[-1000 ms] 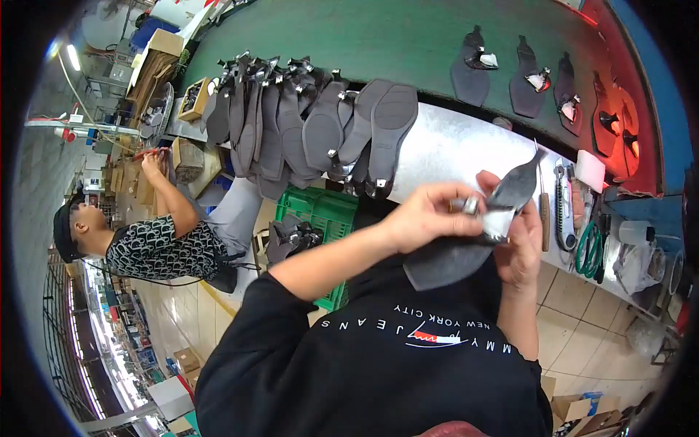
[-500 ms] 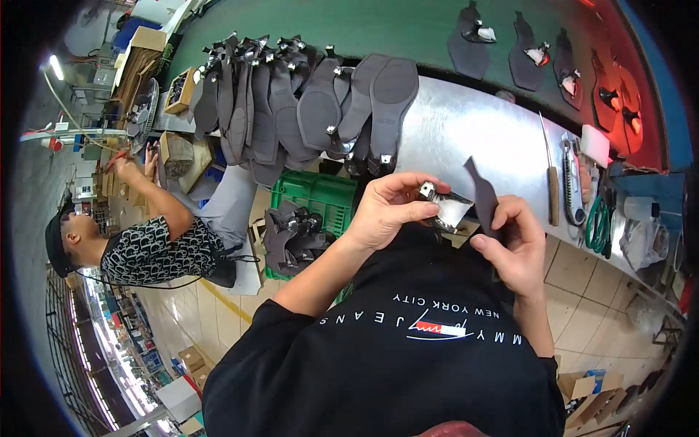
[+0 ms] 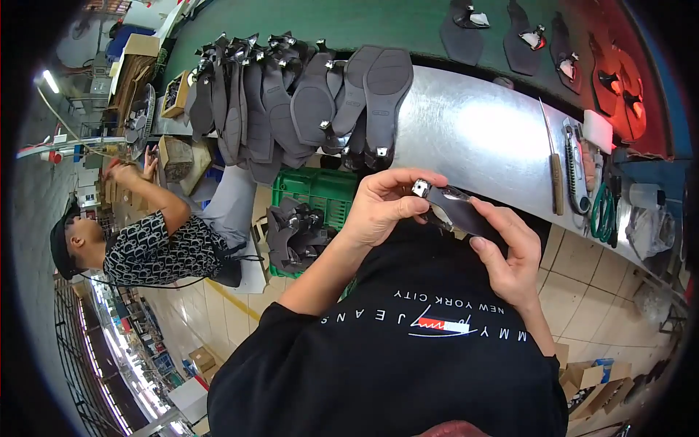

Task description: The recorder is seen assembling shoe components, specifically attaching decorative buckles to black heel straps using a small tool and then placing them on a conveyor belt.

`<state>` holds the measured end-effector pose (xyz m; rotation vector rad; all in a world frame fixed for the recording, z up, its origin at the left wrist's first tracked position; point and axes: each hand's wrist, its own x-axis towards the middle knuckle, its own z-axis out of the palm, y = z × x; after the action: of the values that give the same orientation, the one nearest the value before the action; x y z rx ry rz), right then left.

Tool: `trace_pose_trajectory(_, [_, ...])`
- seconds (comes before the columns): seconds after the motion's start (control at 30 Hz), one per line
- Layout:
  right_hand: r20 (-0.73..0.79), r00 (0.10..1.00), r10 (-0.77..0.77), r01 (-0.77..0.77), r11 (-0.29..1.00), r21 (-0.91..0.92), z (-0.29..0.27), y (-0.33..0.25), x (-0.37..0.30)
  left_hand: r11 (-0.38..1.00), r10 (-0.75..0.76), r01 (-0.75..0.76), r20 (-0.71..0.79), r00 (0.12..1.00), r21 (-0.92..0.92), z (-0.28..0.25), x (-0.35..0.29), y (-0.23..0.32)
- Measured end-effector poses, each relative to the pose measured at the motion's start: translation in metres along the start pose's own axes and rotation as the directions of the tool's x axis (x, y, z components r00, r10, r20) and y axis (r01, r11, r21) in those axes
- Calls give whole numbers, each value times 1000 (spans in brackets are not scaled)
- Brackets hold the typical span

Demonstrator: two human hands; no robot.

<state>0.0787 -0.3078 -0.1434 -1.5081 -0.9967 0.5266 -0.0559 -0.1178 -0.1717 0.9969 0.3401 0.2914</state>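
Note:
Fingers and thumb of my left hand point(image 3: 377, 210) pinch a glossy black shoe heel point(image 3: 420, 188) by its small metallic-looking tip. My right hand point(image 3: 512, 255) grips the wide part of a thin dark grey shoe sole point(image 3: 464, 214) between thumb and fingers. The narrow end of this sole now lies over the heel, near its tip, and hides most of the heel's pale face. Both pieces are held above my lap, just off the near edge of the metal table point(image 3: 466, 109).
Dark soles with heels point(image 3: 313, 109) lie heaped on the table's left. A green crate point(image 3: 328, 186) with more stands below. An awl point(image 3: 557, 183), a utility knife point(image 3: 575, 175) and green-handled scissors point(image 3: 603, 211) lie right. Soles rest on the green belt point(image 3: 408, 25). Another person point(image 3: 160, 247) works at left.
My right hand has tilted the sole down and to the left, from upright beside the heel to lying across it. The left hand still holds the heel in nearly the same place.

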Motion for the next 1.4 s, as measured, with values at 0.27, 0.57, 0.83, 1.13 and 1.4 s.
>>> trace_pose_trajectory(0.27, [2,1000,-5,5,1000,-13,1,-1,1,1000,1,-1,4,1000,20,2,1,2])
trace_pose_trajectory(0.57, [18,1000,-21,22,997,-72,0,-5,4,996,-44,45,-22,999,78,6,-3,7])
trace_pose_trajectory(0.83, [53,997,-59,63,994,-89,1,-11,11,902,239,-293,200,950,318,-3,-1,2])
trace_pose_trajectory(1.13, [73,993,-93,104,978,-180,-4,-11,10,972,116,-154,207,971,180,-6,-4,3])
trace_pose_trajectory(1.4, [60,987,-149,160,943,-292,-3,-12,9,931,166,-241,269,949,274,-3,-3,0])
